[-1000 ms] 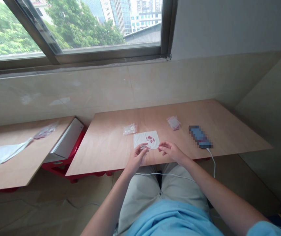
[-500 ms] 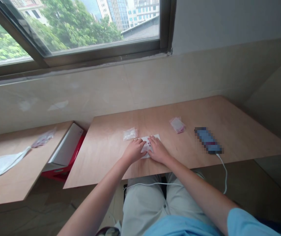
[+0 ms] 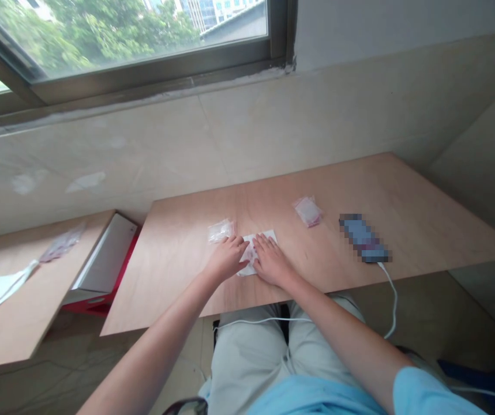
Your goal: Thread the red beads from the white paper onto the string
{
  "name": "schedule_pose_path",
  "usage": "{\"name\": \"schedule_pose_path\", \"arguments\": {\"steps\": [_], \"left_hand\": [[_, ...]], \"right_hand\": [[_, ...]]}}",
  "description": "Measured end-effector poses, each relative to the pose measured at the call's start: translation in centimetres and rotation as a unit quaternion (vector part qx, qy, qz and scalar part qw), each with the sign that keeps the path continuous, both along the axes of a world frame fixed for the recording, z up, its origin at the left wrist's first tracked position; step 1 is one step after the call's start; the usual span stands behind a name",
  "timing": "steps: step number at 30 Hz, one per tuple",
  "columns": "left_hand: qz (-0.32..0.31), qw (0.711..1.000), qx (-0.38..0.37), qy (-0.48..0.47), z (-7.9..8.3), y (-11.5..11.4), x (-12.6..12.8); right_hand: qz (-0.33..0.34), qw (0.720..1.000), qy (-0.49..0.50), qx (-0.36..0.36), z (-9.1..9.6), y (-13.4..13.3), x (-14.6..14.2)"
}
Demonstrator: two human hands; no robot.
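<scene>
A small white sheet [image 3: 244, 271] with little reddish marks lies flat on the wooden table, mostly covered by my hands. My left hand [image 3: 229, 257] rests over its left side, fingers stretched forward. On the right side of the sheet, my right hand [image 3: 271, 259] lies flat with its fingers extended. Between the two hands a narrow strip of the sheet shows. Just beyond my left fingertips is a clear plastic packet [image 3: 220, 231]. Another packet, whitish with a pink edge [image 3: 308, 211], lies farther off to the right.
A blurred-out phone [image 3: 364, 237] with a white cable [image 3: 394, 305] lies at the right of the table [image 3: 429, 219]. To the left, across a gap holding a white binder [image 3: 104, 253], a second table [image 3: 5, 340] carries a white cloth-like item [image 3: 0, 291] and plastic packets [image 3: 62, 243].
The camera view has shifted a little, so the scene sits lower-angled and slightly left. Both hands stay on the sheet; the right fingers lie flatter over it, covering more of the marks.
</scene>
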State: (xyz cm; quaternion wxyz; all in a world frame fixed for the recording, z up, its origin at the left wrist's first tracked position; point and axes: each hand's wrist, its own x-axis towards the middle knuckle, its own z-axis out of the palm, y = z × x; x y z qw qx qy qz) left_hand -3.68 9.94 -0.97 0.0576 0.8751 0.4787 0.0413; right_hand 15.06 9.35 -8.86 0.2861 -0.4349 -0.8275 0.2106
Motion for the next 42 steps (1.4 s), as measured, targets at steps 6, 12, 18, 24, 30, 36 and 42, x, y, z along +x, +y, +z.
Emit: {"name": "schedule_pose_path", "arguments": {"steps": [6, 12, 18, 24, 30, 36, 42], "left_hand": [[0.105, 0.957, -0.134, -0.233, 0.2, 0.7, -1.6], [0.232, 0.753, -0.312, -0.532, 0.9, 0.5, -2.6], [0.230, 0.721, -0.300, -0.581, 2.1, 0.9, -3.9], [0.224, 0.895, 0.004, -0.385, 1.3, 4.6, -6.5], [0.151, 0.978, 0.039, -0.141, -4.7, 7.1, -6.6], [0.171, 0.982, 0.065, -0.036, -8.0, 6.7, -6.3], [0.171, 0.983, 0.069, -0.001, -7.9, 6.4, -6.2]], "right_hand": [[-0.014, 0.995, 0.095, -0.025, -0.1, 0.4, 0.8], [-0.028, 0.986, 0.163, -0.029, -0.5, 0.7, 1.2], [-0.029, 0.985, 0.168, -0.026, -0.2, 0.6, 1.2], [-0.019, 0.989, 0.147, -0.031, -0.2, 0.3, 1.1], [-0.017, 0.989, 0.142, -0.022, -0.1, 0.3, 1.0], [-0.011, 0.985, 0.171, -0.021, 0.2, 0.3, 0.7], [-0.065, 0.952, 0.279, -0.106, -0.7, 3.0, 2.1]]}}
